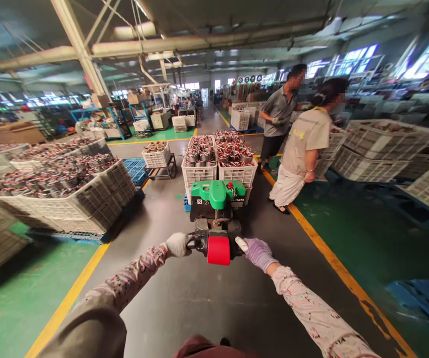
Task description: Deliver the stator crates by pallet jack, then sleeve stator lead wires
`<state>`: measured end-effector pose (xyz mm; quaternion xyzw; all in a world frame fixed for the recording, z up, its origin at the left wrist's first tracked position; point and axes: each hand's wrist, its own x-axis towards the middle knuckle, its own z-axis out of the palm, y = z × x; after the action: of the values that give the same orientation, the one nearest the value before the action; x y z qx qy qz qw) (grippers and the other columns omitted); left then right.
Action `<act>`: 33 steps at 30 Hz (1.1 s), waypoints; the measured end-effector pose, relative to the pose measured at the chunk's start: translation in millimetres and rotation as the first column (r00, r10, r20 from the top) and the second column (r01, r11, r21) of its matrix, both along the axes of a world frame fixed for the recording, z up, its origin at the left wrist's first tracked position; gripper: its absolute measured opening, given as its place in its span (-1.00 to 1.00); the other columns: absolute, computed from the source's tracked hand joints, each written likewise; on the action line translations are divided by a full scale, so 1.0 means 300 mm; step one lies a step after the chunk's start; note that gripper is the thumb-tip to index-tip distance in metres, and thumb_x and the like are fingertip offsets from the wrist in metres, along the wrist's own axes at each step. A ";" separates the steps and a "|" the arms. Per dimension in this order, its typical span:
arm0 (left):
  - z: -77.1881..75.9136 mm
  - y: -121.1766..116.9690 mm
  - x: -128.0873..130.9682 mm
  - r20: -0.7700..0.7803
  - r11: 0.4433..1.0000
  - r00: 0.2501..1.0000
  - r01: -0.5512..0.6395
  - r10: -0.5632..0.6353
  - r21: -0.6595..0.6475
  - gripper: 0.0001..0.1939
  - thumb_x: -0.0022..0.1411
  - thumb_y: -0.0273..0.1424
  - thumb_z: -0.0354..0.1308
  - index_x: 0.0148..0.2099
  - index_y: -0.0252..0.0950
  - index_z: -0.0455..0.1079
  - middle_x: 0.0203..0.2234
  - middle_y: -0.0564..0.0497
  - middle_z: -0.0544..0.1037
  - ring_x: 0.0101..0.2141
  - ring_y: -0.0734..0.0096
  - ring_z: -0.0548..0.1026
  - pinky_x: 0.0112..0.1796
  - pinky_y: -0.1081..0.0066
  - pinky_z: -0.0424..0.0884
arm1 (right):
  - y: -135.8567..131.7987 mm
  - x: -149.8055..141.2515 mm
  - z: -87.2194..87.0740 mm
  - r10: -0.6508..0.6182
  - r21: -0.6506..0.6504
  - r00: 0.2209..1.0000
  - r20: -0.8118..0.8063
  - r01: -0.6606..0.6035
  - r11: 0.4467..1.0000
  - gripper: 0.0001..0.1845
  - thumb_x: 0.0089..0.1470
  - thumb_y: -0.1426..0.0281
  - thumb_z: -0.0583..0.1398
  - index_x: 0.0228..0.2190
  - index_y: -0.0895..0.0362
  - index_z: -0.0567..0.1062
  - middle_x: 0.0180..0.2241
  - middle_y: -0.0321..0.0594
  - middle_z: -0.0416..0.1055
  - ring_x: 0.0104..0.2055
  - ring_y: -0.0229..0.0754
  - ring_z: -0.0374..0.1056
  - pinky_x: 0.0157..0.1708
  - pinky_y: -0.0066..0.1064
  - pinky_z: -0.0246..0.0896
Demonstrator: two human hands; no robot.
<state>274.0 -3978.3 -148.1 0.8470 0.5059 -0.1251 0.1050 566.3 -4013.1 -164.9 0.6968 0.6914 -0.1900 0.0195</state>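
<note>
My left hand [178, 244], in a white glove, grips the left side of the black handle [199, 242] of an electric pallet truck. My right hand [259, 253], in a purple glove, holds the handle's right side. A red cap [218, 249] sits between my hands. Beyond it is the truck's green motor cover [217, 195]. Two white plastic crates [199, 175] [237, 174] stand just ahead of the truck. Both are heaped with wound copper motor stators [232, 150].
Two co-workers [279, 107] [305, 139] stand right of the truck. Large mesh crates [57, 201] [382, 144] of stators stand on blue pallets along both sides. Yellow lines [72, 298] [333, 258] edge the grey aisle, which runs ahead between them.
</note>
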 end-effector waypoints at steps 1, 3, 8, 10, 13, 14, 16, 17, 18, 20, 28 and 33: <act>0.000 0.040 0.010 0.001 1.000 1.000 -0.005 0.005 0.002 -0.51 0.02 -0.36 0.17 0.06 -0.12 0.46 -0.22 0.00 0.64 -0.16 0.17 0.61 -0.15 0.40 0.47 | 0.042 0.010 0.001 0.007 0.003 1.000 0.001 -0.007 1.000 -0.27 0.37 0.00 -0.24 -0.13 0.07 0.61 -0.14 -0.03 0.57 -0.08 -0.01 0.48 -0.18 -0.30 0.21; 0.002 0.123 0.030 -0.002 1.000 1.000 -0.016 0.016 0.006 -0.52 0.04 -0.36 0.16 0.07 -0.13 0.46 -0.22 -0.02 0.64 -0.16 0.15 0.61 -0.14 0.38 0.48 | 0.127 0.029 0.006 0.012 0.002 1.000 0.008 -0.013 1.000 -0.28 0.37 0.02 -0.24 -0.13 0.08 0.61 -0.15 -0.03 0.57 -0.09 0.00 0.48 -0.19 -0.30 0.20; 0.003 0.331 0.086 -0.015 1.000 1.000 -0.014 0.014 0.016 -0.55 0.05 -0.33 0.16 0.04 -0.15 0.47 -0.21 -0.07 0.65 -0.15 0.09 0.61 -0.14 0.33 0.49 | 0.340 0.089 0.015 0.007 0.011 0.999 0.031 -0.007 1.000 -0.33 0.40 0.11 -0.21 -0.18 0.09 0.62 -0.21 -0.05 0.58 -0.13 -0.04 0.48 -0.23 -0.33 0.15; -0.002 0.410 0.114 -0.012 1.000 1.000 -0.012 0.012 0.029 -0.57 0.06 -0.33 0.14 0.02 -0.18 0.47 -0.20 -0.10 0.64 -0.14 0.06 0.61 -0.13 0.30 0.50 | 0.418 0.119 0.014 0.005 0.039 1.000 0.031 -0.007 0.999 -0.34 0.40 0.14 -0.20 -0.22 0.11 0.62 -0.26 -0.06 0.58 -0.16 -0.06 0.47 -0.24 -0.35 0.13; -0.015 0.521 0.158 0.009 0.999 1.000 -0.008 0.008 0.036 -0.57 0.05 -0.35 0.14 0.01 -0.17 0.47 -0.19 -0.10 0.64 -0.14 0.05 0.61 -0.14 0.28 0.51 | 0.529 0.164 0.011 -0.002 0.059 1.000 0.015 0.001 0.998 -0.38 0.41 0.20 -0.18 -0.27 0.11 0.62 -0.32 -0.09 0.58 -0.20 -0.11 0.47 -0.24 -0.38 0.13; -0.019 0.558 0.173 0.016 0.999 1.000 -0.009 0.008 0.034 -0.58 0.04 -0.36 0.14 0.00 -0.17 0.48 -0.20 -0.10 0.64 -0.15 0.05 0.62 -0.14 0.28 0.52 | 0.565 0.178 0.011 -0.006 0.051 1.000 0.007 0.005 0.999 -0.38 0.41 0.21 -0.18 -0.28 0.11 0.62 -0.34 -0.10 0.58 -0.22 -0.12 0.47 -0.24 -0.39 0.13; -0.026 0.632 0.200 0.024 1.000 1.000 -0.015 0.015 0.025 -0.59 0.03 -0.36 0.15 -0.03 -0.17 0.49 -0.23 -0.10 0.65 -0.18 0.04 0.62 -0.16 0.27 0.53 | 0.640 0.203 0.012 -0.014 0.028 1.000 0.008 0.014 0.999 -0.37 0.40 0.21 -0.18 -0.31 0.11 0.62 -0.37 -0.11 0.57 -0.24 -0.12 0.47 -0.25 -0.40 0.13; -0.029 0.669 0.211 0.025 1.000 0.999 -0.020 0.020 0.022 -0.60 0.03 -0.35 0.15 -0.03 -0.17 0.49 -0.23 -0.11 0.65 -0.18 0.03 0.62 -0.16 0.26 0.53 | 0.678 0.213 0.012 -0.017 0.027 1.000 0.014 0.017 1.000 -0.37 0.40 0.21 -0.18 -0.31 0.11 0.62 -0.36 -0.10 0.58 -0.23 -0.11 0.47 -0.25 -0.40 0.13; -0.030 0.706 0.222 0.026 1.000 0.999 -0.024 0.023 0.020 -0.60 0.03 -0.35 0.15 -0.03 -0.18 0.50 -0.23 -0.12 0.65 -0.18 0.02 0.62 -0.16 0.25 0.54 | 0.716 0.223 0.013 -0.019 0.030 1.000 0.021 0.018 0.999 -0.38 0.40 0.22 -0.17 -0.30 0.12 0.63 -0.34 -0.09 0.58 -0.22 -0.10 0.47 -0.25 -0.39 0.13; -0.031 0.779 0.239 0.027 1.000 0.999 -0.025 0.024 0.019 -0.59 0.05 -0.34 0.14 -0.01 -0.18 0.49 -0.21 -0.13 0.65 -0.15 0.01 0.62 -0.14 0.24 0.53 | 0.793 0.241 0.015 -0.019 0.050 0.999 0.028 0.017 0.999 -0.40 0.39 0.22 -0.16 -0.27 0.12 0.63 -0.29 -0.07 0.58 -0.18 -0.07 0.47 -0.23 -0.38 0.14; -0.011 1.086 0.253 0.009 0.999 0.999 -0.032 0.032 0.023 -0.57 0.04 -0.35 0.14 0.00 -0.19 0.48 -0.20 -0.14 0.64 -0.16 0.02 0.62 -0.15 0.27 0.52 | 1.108 0.269 0.011 0.025 0.090 0.999 -0.020 -0.023 0.996 -0.31 0.38 0.09 -0.20 -0.27 0.12 0.64 -0.35 -0.07 0.58 -0.25 -0.09 0.45 -0.23 -0.36 0.15; 0.002 1.284 0.246 -0.011 0.997 0.998 -0.068 0.068 0.031 -0.56 0.04 -0.34 0.14 0.01 -0.16 0.48 -0.21 -0.11 0.65 -0.16 0.05 0.62 -0.16 0.32 0.51 | 1.324 0.255 0.011 0.035 0.054 0.999 0.005 -0.035 0.998 -0.32 0.39 0.12 -0.22 -0.20 0.09 0.63 -0.25 -0.05 0.58 -0.17 -0.07 0.47 -0.21 -0.34 0.16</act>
<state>347.6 -3593.1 -147.6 0.8301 0.5369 -0.1186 0.0930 642.7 -3615.8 -161.6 0.6853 0.7083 -0.1694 0.0054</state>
